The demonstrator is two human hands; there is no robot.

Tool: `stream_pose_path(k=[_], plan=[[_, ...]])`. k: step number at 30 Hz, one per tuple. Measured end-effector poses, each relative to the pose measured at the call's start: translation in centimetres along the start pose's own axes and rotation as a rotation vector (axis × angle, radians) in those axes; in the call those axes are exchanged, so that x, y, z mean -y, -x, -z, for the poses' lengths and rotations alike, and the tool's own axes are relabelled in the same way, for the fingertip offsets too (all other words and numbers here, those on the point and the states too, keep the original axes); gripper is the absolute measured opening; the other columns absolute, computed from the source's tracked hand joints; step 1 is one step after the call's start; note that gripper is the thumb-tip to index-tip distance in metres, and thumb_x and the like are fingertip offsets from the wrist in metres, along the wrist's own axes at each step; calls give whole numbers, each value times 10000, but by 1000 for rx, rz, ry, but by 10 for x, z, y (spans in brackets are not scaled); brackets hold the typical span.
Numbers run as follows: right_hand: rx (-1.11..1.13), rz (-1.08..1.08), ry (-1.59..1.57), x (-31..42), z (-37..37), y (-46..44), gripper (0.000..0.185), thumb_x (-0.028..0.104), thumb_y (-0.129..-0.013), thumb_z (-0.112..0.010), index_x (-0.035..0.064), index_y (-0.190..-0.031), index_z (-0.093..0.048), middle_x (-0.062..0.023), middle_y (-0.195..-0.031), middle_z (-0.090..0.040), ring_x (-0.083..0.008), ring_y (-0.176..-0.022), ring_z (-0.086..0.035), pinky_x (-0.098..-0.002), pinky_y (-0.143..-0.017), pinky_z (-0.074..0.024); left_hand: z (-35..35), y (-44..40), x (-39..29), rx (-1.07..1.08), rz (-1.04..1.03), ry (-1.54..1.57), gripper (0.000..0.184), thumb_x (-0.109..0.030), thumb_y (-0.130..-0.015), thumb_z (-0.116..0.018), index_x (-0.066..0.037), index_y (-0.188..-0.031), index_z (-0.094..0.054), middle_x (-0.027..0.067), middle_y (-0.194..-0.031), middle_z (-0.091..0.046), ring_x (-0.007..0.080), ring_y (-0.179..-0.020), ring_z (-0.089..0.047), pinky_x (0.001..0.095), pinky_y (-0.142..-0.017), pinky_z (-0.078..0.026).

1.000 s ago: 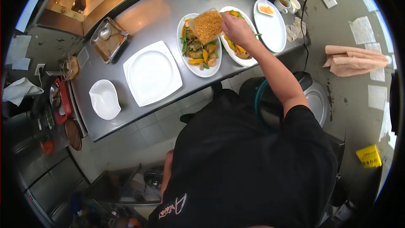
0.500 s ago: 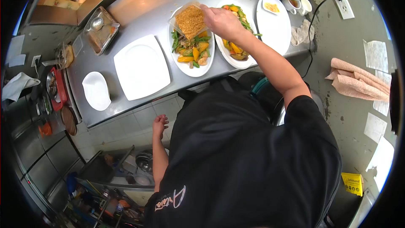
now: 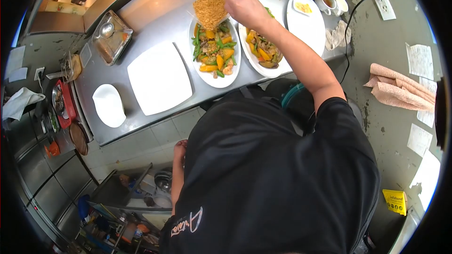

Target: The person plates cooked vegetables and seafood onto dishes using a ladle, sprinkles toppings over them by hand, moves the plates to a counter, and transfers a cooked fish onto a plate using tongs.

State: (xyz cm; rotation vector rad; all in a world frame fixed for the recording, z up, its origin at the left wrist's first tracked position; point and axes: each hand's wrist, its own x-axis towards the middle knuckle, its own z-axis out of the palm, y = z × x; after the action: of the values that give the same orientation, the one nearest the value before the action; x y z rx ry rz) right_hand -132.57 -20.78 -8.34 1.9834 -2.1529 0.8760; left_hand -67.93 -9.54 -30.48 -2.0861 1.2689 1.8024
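Observation:
My right hand [image 3: 246,10] grips the edge of a clear plastic container of golden-brown crumbs [image 3: 210,9], tilted over the far end of an oval white plate [image 3: 214,83]. Stir-fried vegetables [image 3: 213,51] lie on that plate: green beans, orange-yellow chunks and dark pieces, with some crumbs on top. Under my right forearm is a second oval plate [image 3: 274,72] with a similar dish [image 3: 262,52], partly hidden by the arm. My left hand [image 3: 180,148] hangs below the counter edge beside my black shirt, fingers curled in, with nothing seen in it.
On the steel counter [image 3: 155,23] sit a square white plate [image 3: 159,79], a small curved white dish [image 3: 109,106] and a metal tray [image 3: 112,37] with a spoon. To the right are an oval plate [image 3: 307,30] bearing a small dish, cups [image 3: 326,4] and a hanging black cord [image 3: 349,42].
The crumb container has moved slightly away from me and left, showing more of the vegetables beneath. My left hand has drawn closer to my body, its fingers more curled.

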Motion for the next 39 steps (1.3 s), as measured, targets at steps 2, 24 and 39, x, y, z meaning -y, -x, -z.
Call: stream_pose_path(k=[2,24,39], plan=[[4,-11,12,-2,-3,-4,352,124,-900,-598,-14,-1222,-557,-207,-871,-695,-389,-773,-677,-471,-694,-557,-2,43,-64,16,-37,-2,252,-272,-1008,-582,-59,-1129,-641,40,-988,-688,144,-826,-629,318,-706,-520],[-225,-262,-39,-51,63,17,232,165,-942,-601,41,-1118,-687,-211,-715,-639,-359,-644,-654,-408,-628,-533,12,23,-80,32,84,-17,254,-169,-967,-553,-48,-1167,-652,51,-993,-695,146,-772,-625,283,-679,-507],[-220,-206,261,-57,110,141,310,103,-892,-643,34,-1195,-649,-144,-795,-679,-334,-721,-671,-421,-651,-552,31,-8,-74,215,-112,-333,264,-258,-994,-576,-50,-1143,-638,59,-976,-680,154,-852,-629,325,-731,-525]])
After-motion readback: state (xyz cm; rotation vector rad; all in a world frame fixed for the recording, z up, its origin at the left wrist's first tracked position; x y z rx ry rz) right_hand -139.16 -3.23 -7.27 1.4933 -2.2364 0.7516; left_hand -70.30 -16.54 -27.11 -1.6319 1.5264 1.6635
